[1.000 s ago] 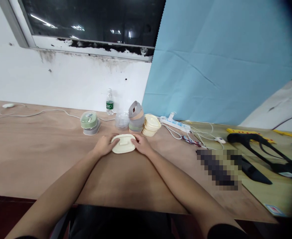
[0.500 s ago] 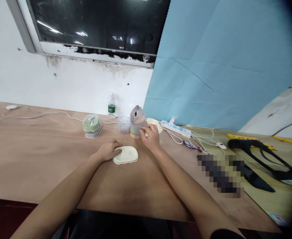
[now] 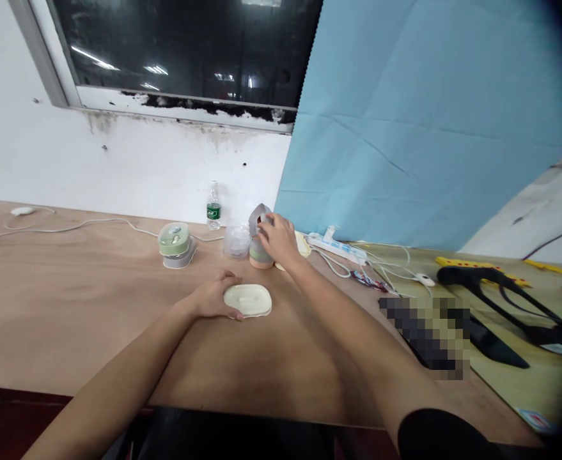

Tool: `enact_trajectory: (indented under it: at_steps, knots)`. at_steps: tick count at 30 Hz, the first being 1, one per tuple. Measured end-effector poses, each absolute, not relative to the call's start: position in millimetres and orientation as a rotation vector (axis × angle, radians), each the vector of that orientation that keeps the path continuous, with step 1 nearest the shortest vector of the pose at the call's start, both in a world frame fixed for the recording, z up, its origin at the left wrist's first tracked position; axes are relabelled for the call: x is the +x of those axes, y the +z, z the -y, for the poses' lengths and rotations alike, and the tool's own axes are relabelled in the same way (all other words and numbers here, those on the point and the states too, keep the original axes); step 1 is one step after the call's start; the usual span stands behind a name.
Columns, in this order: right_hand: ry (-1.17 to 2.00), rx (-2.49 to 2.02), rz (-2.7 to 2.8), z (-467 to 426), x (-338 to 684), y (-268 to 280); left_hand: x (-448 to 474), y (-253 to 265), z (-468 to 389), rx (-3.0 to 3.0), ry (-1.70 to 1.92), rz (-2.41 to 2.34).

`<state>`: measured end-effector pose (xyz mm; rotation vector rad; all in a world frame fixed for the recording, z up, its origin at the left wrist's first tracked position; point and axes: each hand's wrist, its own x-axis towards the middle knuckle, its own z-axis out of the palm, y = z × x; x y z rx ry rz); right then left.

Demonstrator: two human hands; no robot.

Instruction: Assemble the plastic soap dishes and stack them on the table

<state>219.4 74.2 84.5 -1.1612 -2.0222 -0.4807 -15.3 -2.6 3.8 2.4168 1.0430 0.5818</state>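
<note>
My left hand [image 3: 216,297] grips the left end of a shallow cream oval dish [image 3: 248,300] lying on the table, fingers along its far side and thumb on its near side. Beyond the dish, my right hand [image 3: 279,239] reaches to a stack of coloured rings [image 3: 261,257], with peach and green bands low down. Its fingers close on the tilted grey ring [image 3: 257,214] at the top and hide part of the stack. Just left of the stack are clear plastic cups or lids [image 3: 236,241]. Partly behind my right hand lies another cream piece [image 3: 302,245].
A green-lidded container [image 3: 174,239] sits on a grey base at the left, near a water bottle [image 3: 213,207] by the wall. On the right are a power strip [image 3: 338,246], loose cables, and a black strap-like object [image 3: 506,306]. A white cable runs along the back.
My right hand has moved up and slightly left, from beside the stack to its top grey ring. The dish has shifted a little right, and my left hand now spans its end.
</note>
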Motion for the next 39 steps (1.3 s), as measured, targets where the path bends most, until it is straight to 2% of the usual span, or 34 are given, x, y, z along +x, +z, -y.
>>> enact_trajectory:
  at_steps: [8,14,17,23,31,39]
  knots:
    - [-0.46,-0.991,1.867,-48.0,226.1,86.0,-12.6,6.4,5.1,2.407,0.667,-1.063]
    - [-0.295,-0.576,1.958,3.7,255.7,21.1,-13.8,8.0,3.8,2.323,1.047,-1.154]
    - [-0.139,-0.468,2.076,18.2,267.3,-7.9,-13.0,9.0,4.9,2.354,1.082,-1.092]
    - [-0.036,-0.739,1.913,21.3,261.7,-12.9,-10.3,14.0,10.5,2.378,1.101,-1.182]
    - [0.027,-0.861,1.879,21.0,263.4,-13.4,-10.8,16.7,13.3,2.408,1.072,-1.297]
    - [0.552,-1.052,1.732,24.0,253.7,-8.9,-5.8,16.8,16.6,2.253,1.113,-1.291]
